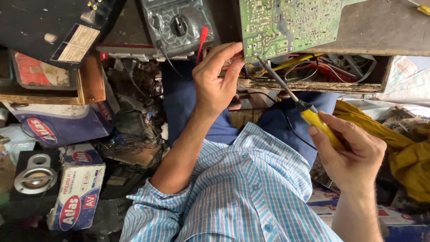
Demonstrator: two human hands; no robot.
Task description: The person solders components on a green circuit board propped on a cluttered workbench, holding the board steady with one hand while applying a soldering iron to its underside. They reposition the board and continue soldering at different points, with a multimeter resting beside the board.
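A green circuit board (286, 24) lies solder side up on a worn wooden bench (380, 27). My left hand (215, 83) pinches the board's near left corner between thumb and fingers. My right hand (351, 154) grips the yellow handle of a soldering iron (291, 96). Its dark metal shaft slants up and left, and the tip rests on the board's near edge beside my left fingertips.
A grey multimeter (179, 24) with a red probe plug (202, 38) sits left of the board. Tangled wires (322, 65) fill the shelf under the bench. Cardboard boxes (76, 188), a small speaker (36, 175) and a yellow cloth (403, 152) crowd the floor around my knees.
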